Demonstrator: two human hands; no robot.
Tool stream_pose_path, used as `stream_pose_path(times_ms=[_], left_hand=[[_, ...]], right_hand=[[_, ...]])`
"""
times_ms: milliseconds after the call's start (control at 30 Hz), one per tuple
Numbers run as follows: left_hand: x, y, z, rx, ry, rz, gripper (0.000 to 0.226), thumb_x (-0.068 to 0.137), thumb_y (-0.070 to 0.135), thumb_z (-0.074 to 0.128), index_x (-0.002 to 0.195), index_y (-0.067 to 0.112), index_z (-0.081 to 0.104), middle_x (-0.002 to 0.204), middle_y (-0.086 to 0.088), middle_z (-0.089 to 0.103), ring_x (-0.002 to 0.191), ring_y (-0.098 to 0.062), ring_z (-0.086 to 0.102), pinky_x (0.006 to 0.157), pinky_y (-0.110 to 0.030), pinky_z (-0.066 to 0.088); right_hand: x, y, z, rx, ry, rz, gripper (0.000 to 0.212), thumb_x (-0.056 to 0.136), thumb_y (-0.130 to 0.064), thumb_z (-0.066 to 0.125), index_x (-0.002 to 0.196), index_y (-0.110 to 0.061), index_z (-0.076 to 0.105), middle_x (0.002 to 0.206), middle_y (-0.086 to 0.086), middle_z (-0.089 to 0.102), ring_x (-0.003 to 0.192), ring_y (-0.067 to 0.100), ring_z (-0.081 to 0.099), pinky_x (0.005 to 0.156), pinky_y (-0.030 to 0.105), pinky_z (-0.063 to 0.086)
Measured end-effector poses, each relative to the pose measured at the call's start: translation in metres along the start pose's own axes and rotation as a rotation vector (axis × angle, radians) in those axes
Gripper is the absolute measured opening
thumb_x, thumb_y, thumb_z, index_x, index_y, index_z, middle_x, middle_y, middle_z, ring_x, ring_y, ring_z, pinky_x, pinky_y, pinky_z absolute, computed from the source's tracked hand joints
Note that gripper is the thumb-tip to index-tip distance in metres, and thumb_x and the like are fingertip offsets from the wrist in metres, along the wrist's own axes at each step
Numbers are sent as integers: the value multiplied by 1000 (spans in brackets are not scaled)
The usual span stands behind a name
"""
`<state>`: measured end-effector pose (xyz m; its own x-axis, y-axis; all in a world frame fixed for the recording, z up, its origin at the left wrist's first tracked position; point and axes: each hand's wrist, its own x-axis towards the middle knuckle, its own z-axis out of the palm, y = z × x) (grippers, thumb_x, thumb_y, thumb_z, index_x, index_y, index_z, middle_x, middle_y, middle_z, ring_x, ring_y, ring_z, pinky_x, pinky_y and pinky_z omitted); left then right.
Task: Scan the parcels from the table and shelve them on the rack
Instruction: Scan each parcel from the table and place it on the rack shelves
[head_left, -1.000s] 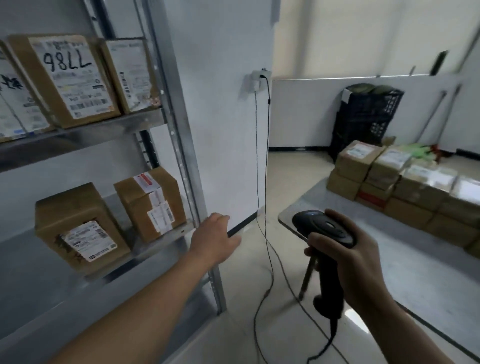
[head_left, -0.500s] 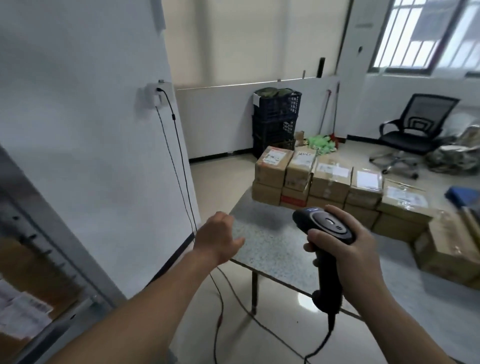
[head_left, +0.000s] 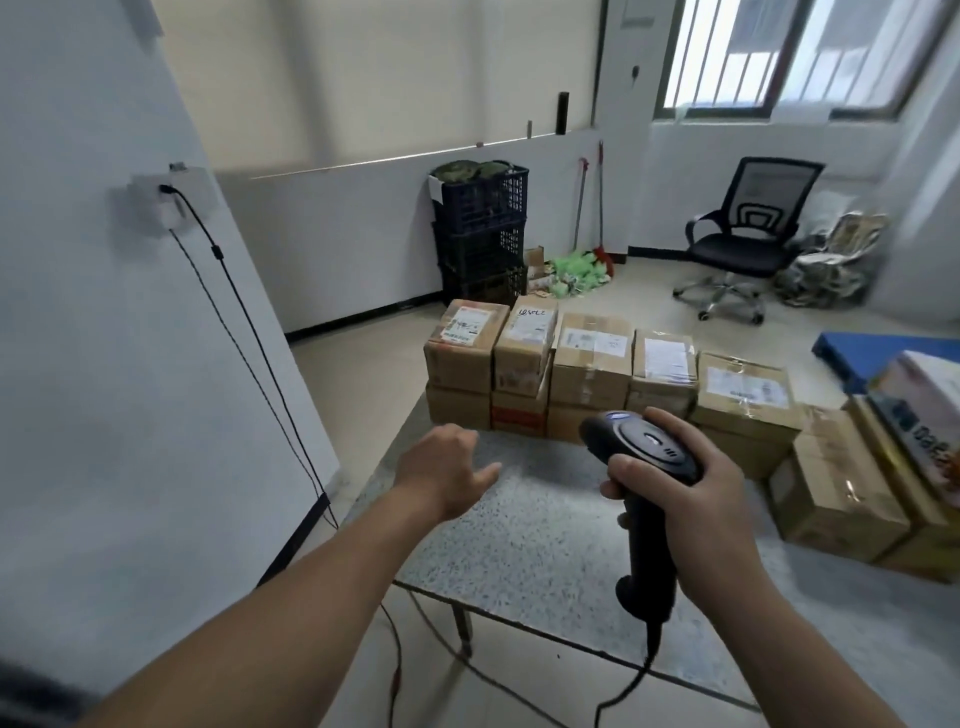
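I read the right hand wrapped round the scanner grip, its head toward the parcels. Parcels sit stacked in a row on the table, just beyond both hands. Left hand loosely curled, empty, over the table's near corner.

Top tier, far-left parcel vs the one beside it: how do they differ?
The far-left parcel carries a label with red trim; its neighbour has a plain white label with handwriting at the top. The far-left parcel looks wider, its neighbour narrower. The far-left parcel sits on a plain brown box, its neighbour on a box with a red band. Shared: brown cardboard, labels up, top tier on the table.
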<state>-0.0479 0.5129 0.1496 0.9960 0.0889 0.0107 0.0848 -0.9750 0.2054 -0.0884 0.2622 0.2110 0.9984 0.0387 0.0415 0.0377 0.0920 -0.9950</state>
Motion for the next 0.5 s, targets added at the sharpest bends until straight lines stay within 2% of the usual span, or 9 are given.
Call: stream_pose_path(times_ms=[67, 167, 300, 367, 433, 500], left_hand=[[16, 15, 3, 9, -16, -16, 64, 96, 62, 49, 139, 15, 54, 139, -5, 56, 125, -22, 53, 99, -39, 48], [39, 40, 7, 13, -64, -65, 66, 97, 65, 45, 139, 15, 53, 140, -5, 55, 126, -24, 53, 100, -40, 48], [64, 74, 8, -3, -95, -133, 65, 97, 67, 42, 135, 15, 55, 139, -5, 55, 124, -25, 54, 100, -43, 48], [76, 88, 9, -1, -91, -157, 65, 97, 67, 42, 134, 15, 56, 135, -4, 57, 121, -24, 55, 97, -42, 49], [87, 97, 9, 3, -83, -178, 63, 96, 67, 43, 128, 16, 60, 128, -3, 60, 115, -23, 58, 92, -40, 51], [98, 103, 9, 5, -67, -192, 55, 95, 67, 45, 113, 18, 65, 114, -1, 65, 102, -21, 62, 85, -40, 54]], right_hand=[[19, 2, -14, 8, -12, 8, 63, 70, -11, 90, 124, -31, 64, 108, 8, 73, 79, 43, 73, 65, 49, 60], [49, -2, -39, 15, -48, 19, 70, 56, -26, 86, 123, -31, 65, 105, 8, 74, 77, 45, 72, 63, 48, 59], [87, -12, -72, 51, -89, 10, 71, 42, -40, 86, 110, -34, 68, 102, 7, 75, 79, 36, 74, 59, 34, 56], [103, -17, -85, 76, -112, 7, 67, 42, -38, 86, 106, -35, 68, 100, 8, 75, 75, 34, 74, 57, 32, 55], [116, -18, -96, 80, -124, 14, 64, 49, -28, 87, 109, -34, 66, 100, 7, 75, 71, 33, 74, 57, 32, 56], [126, -17, -104, 90, -127, 20, 64, 55, -22, 83, 115, -31, 65, 100, 7, 75, 71, 34, 74, 57, 32, 57]])
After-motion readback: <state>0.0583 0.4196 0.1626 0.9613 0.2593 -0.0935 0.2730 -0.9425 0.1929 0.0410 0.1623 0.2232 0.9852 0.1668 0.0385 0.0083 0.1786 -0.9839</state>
